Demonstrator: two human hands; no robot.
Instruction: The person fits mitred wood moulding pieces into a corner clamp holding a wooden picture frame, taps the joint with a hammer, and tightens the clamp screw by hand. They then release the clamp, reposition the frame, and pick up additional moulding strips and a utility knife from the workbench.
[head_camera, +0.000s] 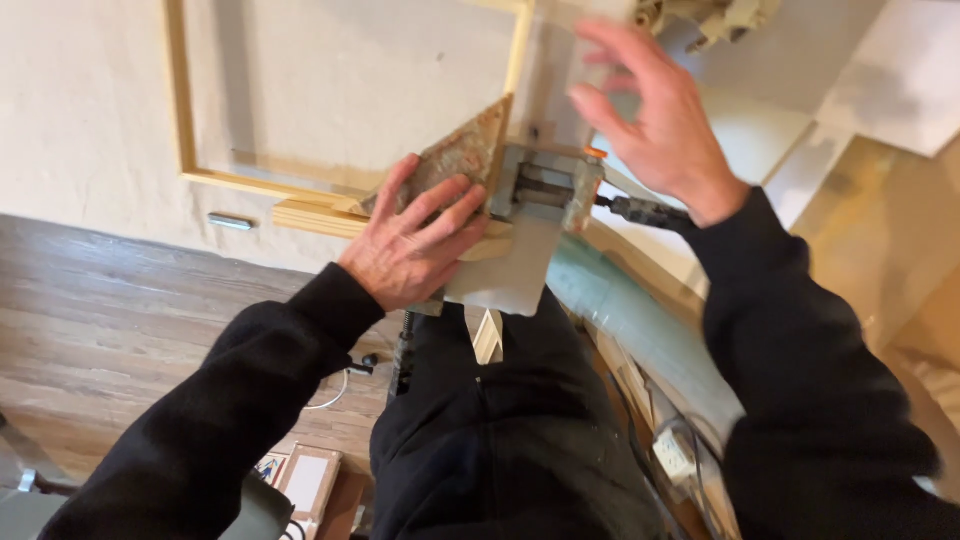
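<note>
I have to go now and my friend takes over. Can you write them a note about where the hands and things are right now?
Left hand: pressed flat on the triangular board at the corner of the wooden frame, holding nothing.
Right hand: open, blurred, in the air above the clamp, touching nothing.
Things: the frame lies on the cloth-covered table; the clamp sits at its near corner, beside the board.
Done: the board and clamp are in place at that corner.
Left: I cannot tell whether the clamp is tight, so check it.
</note>
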